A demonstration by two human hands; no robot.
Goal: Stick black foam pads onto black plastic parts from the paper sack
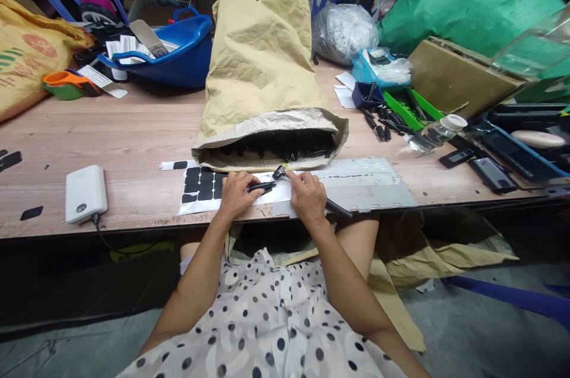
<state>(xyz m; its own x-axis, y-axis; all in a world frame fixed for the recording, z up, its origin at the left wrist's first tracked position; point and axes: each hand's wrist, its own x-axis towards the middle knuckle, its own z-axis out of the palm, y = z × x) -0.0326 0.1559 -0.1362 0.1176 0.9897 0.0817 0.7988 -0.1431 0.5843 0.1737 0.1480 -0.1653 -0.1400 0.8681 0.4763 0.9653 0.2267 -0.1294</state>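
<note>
My left hand (236, 193) is closed on a small, slim black plastic part (262, 186), pinning it low over the work surface. My right hand (309, 195) is wrapped round a small hammer (339, 208); its metal head sticks out past the index finger, close above the black part, and the dark handle trails out to the right. Under the left hand lies a white sheet of black rounded-square stickers (191, 185). A grey board (369, 185) extends to the right beneath the right hand. Just beyond both hands, a tan sack (262, 63) gapes open with many dark pieces inside.
On the left are a white power bank (86, 194) with a cable and a blue basin (178, 63) of boxes. To the right stand a green tray (414, 108), a clear bottle (436, 135) and loose black parts. The table's front edge runs just before my lap.
</note>
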